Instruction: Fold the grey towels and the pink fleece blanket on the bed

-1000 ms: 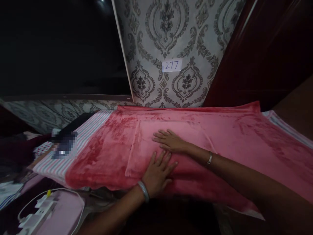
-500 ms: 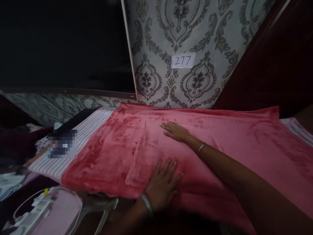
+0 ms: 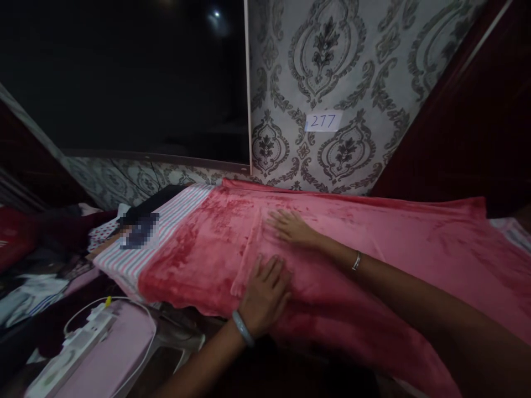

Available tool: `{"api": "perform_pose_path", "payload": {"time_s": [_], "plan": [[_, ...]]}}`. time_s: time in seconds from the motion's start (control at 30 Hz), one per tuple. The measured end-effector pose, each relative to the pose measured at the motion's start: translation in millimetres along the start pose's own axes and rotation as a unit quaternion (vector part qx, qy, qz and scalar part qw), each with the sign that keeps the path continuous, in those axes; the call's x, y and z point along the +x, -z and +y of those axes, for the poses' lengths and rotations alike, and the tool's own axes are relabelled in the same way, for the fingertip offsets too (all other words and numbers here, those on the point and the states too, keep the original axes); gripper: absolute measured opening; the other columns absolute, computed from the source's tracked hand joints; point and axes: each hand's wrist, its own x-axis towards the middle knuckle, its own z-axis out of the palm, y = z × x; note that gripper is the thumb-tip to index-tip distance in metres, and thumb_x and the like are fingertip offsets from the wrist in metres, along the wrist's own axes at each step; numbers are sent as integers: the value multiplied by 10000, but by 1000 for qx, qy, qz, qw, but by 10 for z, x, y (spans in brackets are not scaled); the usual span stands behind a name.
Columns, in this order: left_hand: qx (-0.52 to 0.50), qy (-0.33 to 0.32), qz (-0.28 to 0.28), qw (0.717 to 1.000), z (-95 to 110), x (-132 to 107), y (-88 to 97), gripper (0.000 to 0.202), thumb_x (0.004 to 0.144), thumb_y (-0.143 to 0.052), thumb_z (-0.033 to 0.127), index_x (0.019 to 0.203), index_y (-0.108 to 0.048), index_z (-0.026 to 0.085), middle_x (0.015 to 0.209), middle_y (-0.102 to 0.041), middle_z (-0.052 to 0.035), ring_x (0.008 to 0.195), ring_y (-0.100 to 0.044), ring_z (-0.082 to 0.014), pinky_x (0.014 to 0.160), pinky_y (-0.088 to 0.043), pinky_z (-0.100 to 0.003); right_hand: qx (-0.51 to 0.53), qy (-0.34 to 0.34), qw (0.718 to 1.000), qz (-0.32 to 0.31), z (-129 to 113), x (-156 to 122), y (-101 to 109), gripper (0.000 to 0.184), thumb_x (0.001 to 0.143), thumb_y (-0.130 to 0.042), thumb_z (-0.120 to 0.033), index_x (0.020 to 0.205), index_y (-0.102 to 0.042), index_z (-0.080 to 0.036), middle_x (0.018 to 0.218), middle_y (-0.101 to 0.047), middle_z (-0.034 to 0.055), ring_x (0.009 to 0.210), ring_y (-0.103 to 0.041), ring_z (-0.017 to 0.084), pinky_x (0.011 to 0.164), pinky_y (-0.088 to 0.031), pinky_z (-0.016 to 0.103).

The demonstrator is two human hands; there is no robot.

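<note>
A pink-red plush cloth (image 3: 186, 265) is spread over a table. On it lies a smooth pink piece of plush fabric (image 3: 352, 282), flat, with a straight left edge; whether it is separate or a folded part of the cloth I cannot tell. My left hand (image 3: 266, 298), with a grey bangle at the wrist, rests near the front of this fabric, fingers stretched out. Farther back, my right hand (image 3: 293, 229) lies palm down on the fabric, fingers spread and slightly blurred. A thin silver bracelet circles that arm. Neither hand grasps anything.
A striped cloth (image 3: 128, 257) shows under the plush at the left, with a pixelated item on it. A white power strip (image 3: 70, 354) lies on a pink-topped stool at front left. A large dark screen (image 3: 145, 83) and a patterned wall stand behind.
The view has turned left, so the scene sits farther right. Both hands have slid left over the fabric, closer to its left edge, staying flat.
</note>
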Motion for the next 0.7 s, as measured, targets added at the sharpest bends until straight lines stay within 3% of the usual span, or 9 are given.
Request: {"api": "perform_pose_path", "payload": {"time_s": [0.1, 0.2, 0.3, 0.47, 0.7], "plan": [[23, 32, -5, 999, -63, -125, -73, 571, 932, -591, 357, 1488, -473, 303, 1582, -405, -144, 1488, -308, -395, 1177, -230, -711, 18, 91, 995, -37, -264, 101, -99, 576, 1053, -310, -553, 1594, -300, -356, 1676, -159, 31, 1545, -69, 294, 1204, -68, 615], [31, 43, -14, 999, -73, -239, -252, 720, 852, -700, 385, 1516, -425, 359, 1653, -250, -146, 1518, -173, -455, 1141, -226, -754, 21, 98, 994, -53, -288, 265, -221, 608, 1049, -335, -562, 1598, -301, -305, 1673, -164, 51, 1547, -64, 280, 1212, -34, 602], [29, 37, -3, 999, -69, -296, -369, 757, 853, -691, 364, 1542, -377, 364, 1681, -162, -131, 1536, -115, -434, 1167, -196, -725, 22, 67, 996, -47, -131, 476, -284, 659, 1031, -370, -596, 1604, -290, -281, 1674, -154, 65, 1548, -41, 283, 1219, -28, 588], [39, 29, 15, 999, -89, -304, -376, 744, 871, -660, 385, 1553, -365, 349, 1687, -138, -127, 1539, -111, -424, 1187, -171, -683, 70, -24, 996, -48, 174, 816, -321, 650, 1038, -311, -609, 1613, -257, -309, 1683, -117, 56, 1540, -119, 292, 1218, -143, 578], [58, 14, 78, 995, -123, -274, -395, 682, 891, -647, 486, 1522, -439, 331, 1667, -223, -124, 1528, -171, -413, 1214, -108, -616, 128, -85, 988, -8, 284, 953, -369, 632, 1050, -340, -544, 1605, -303, -242, 1624, -319, 79, 1492, -296, 245, 1230, -224, 449]]}}
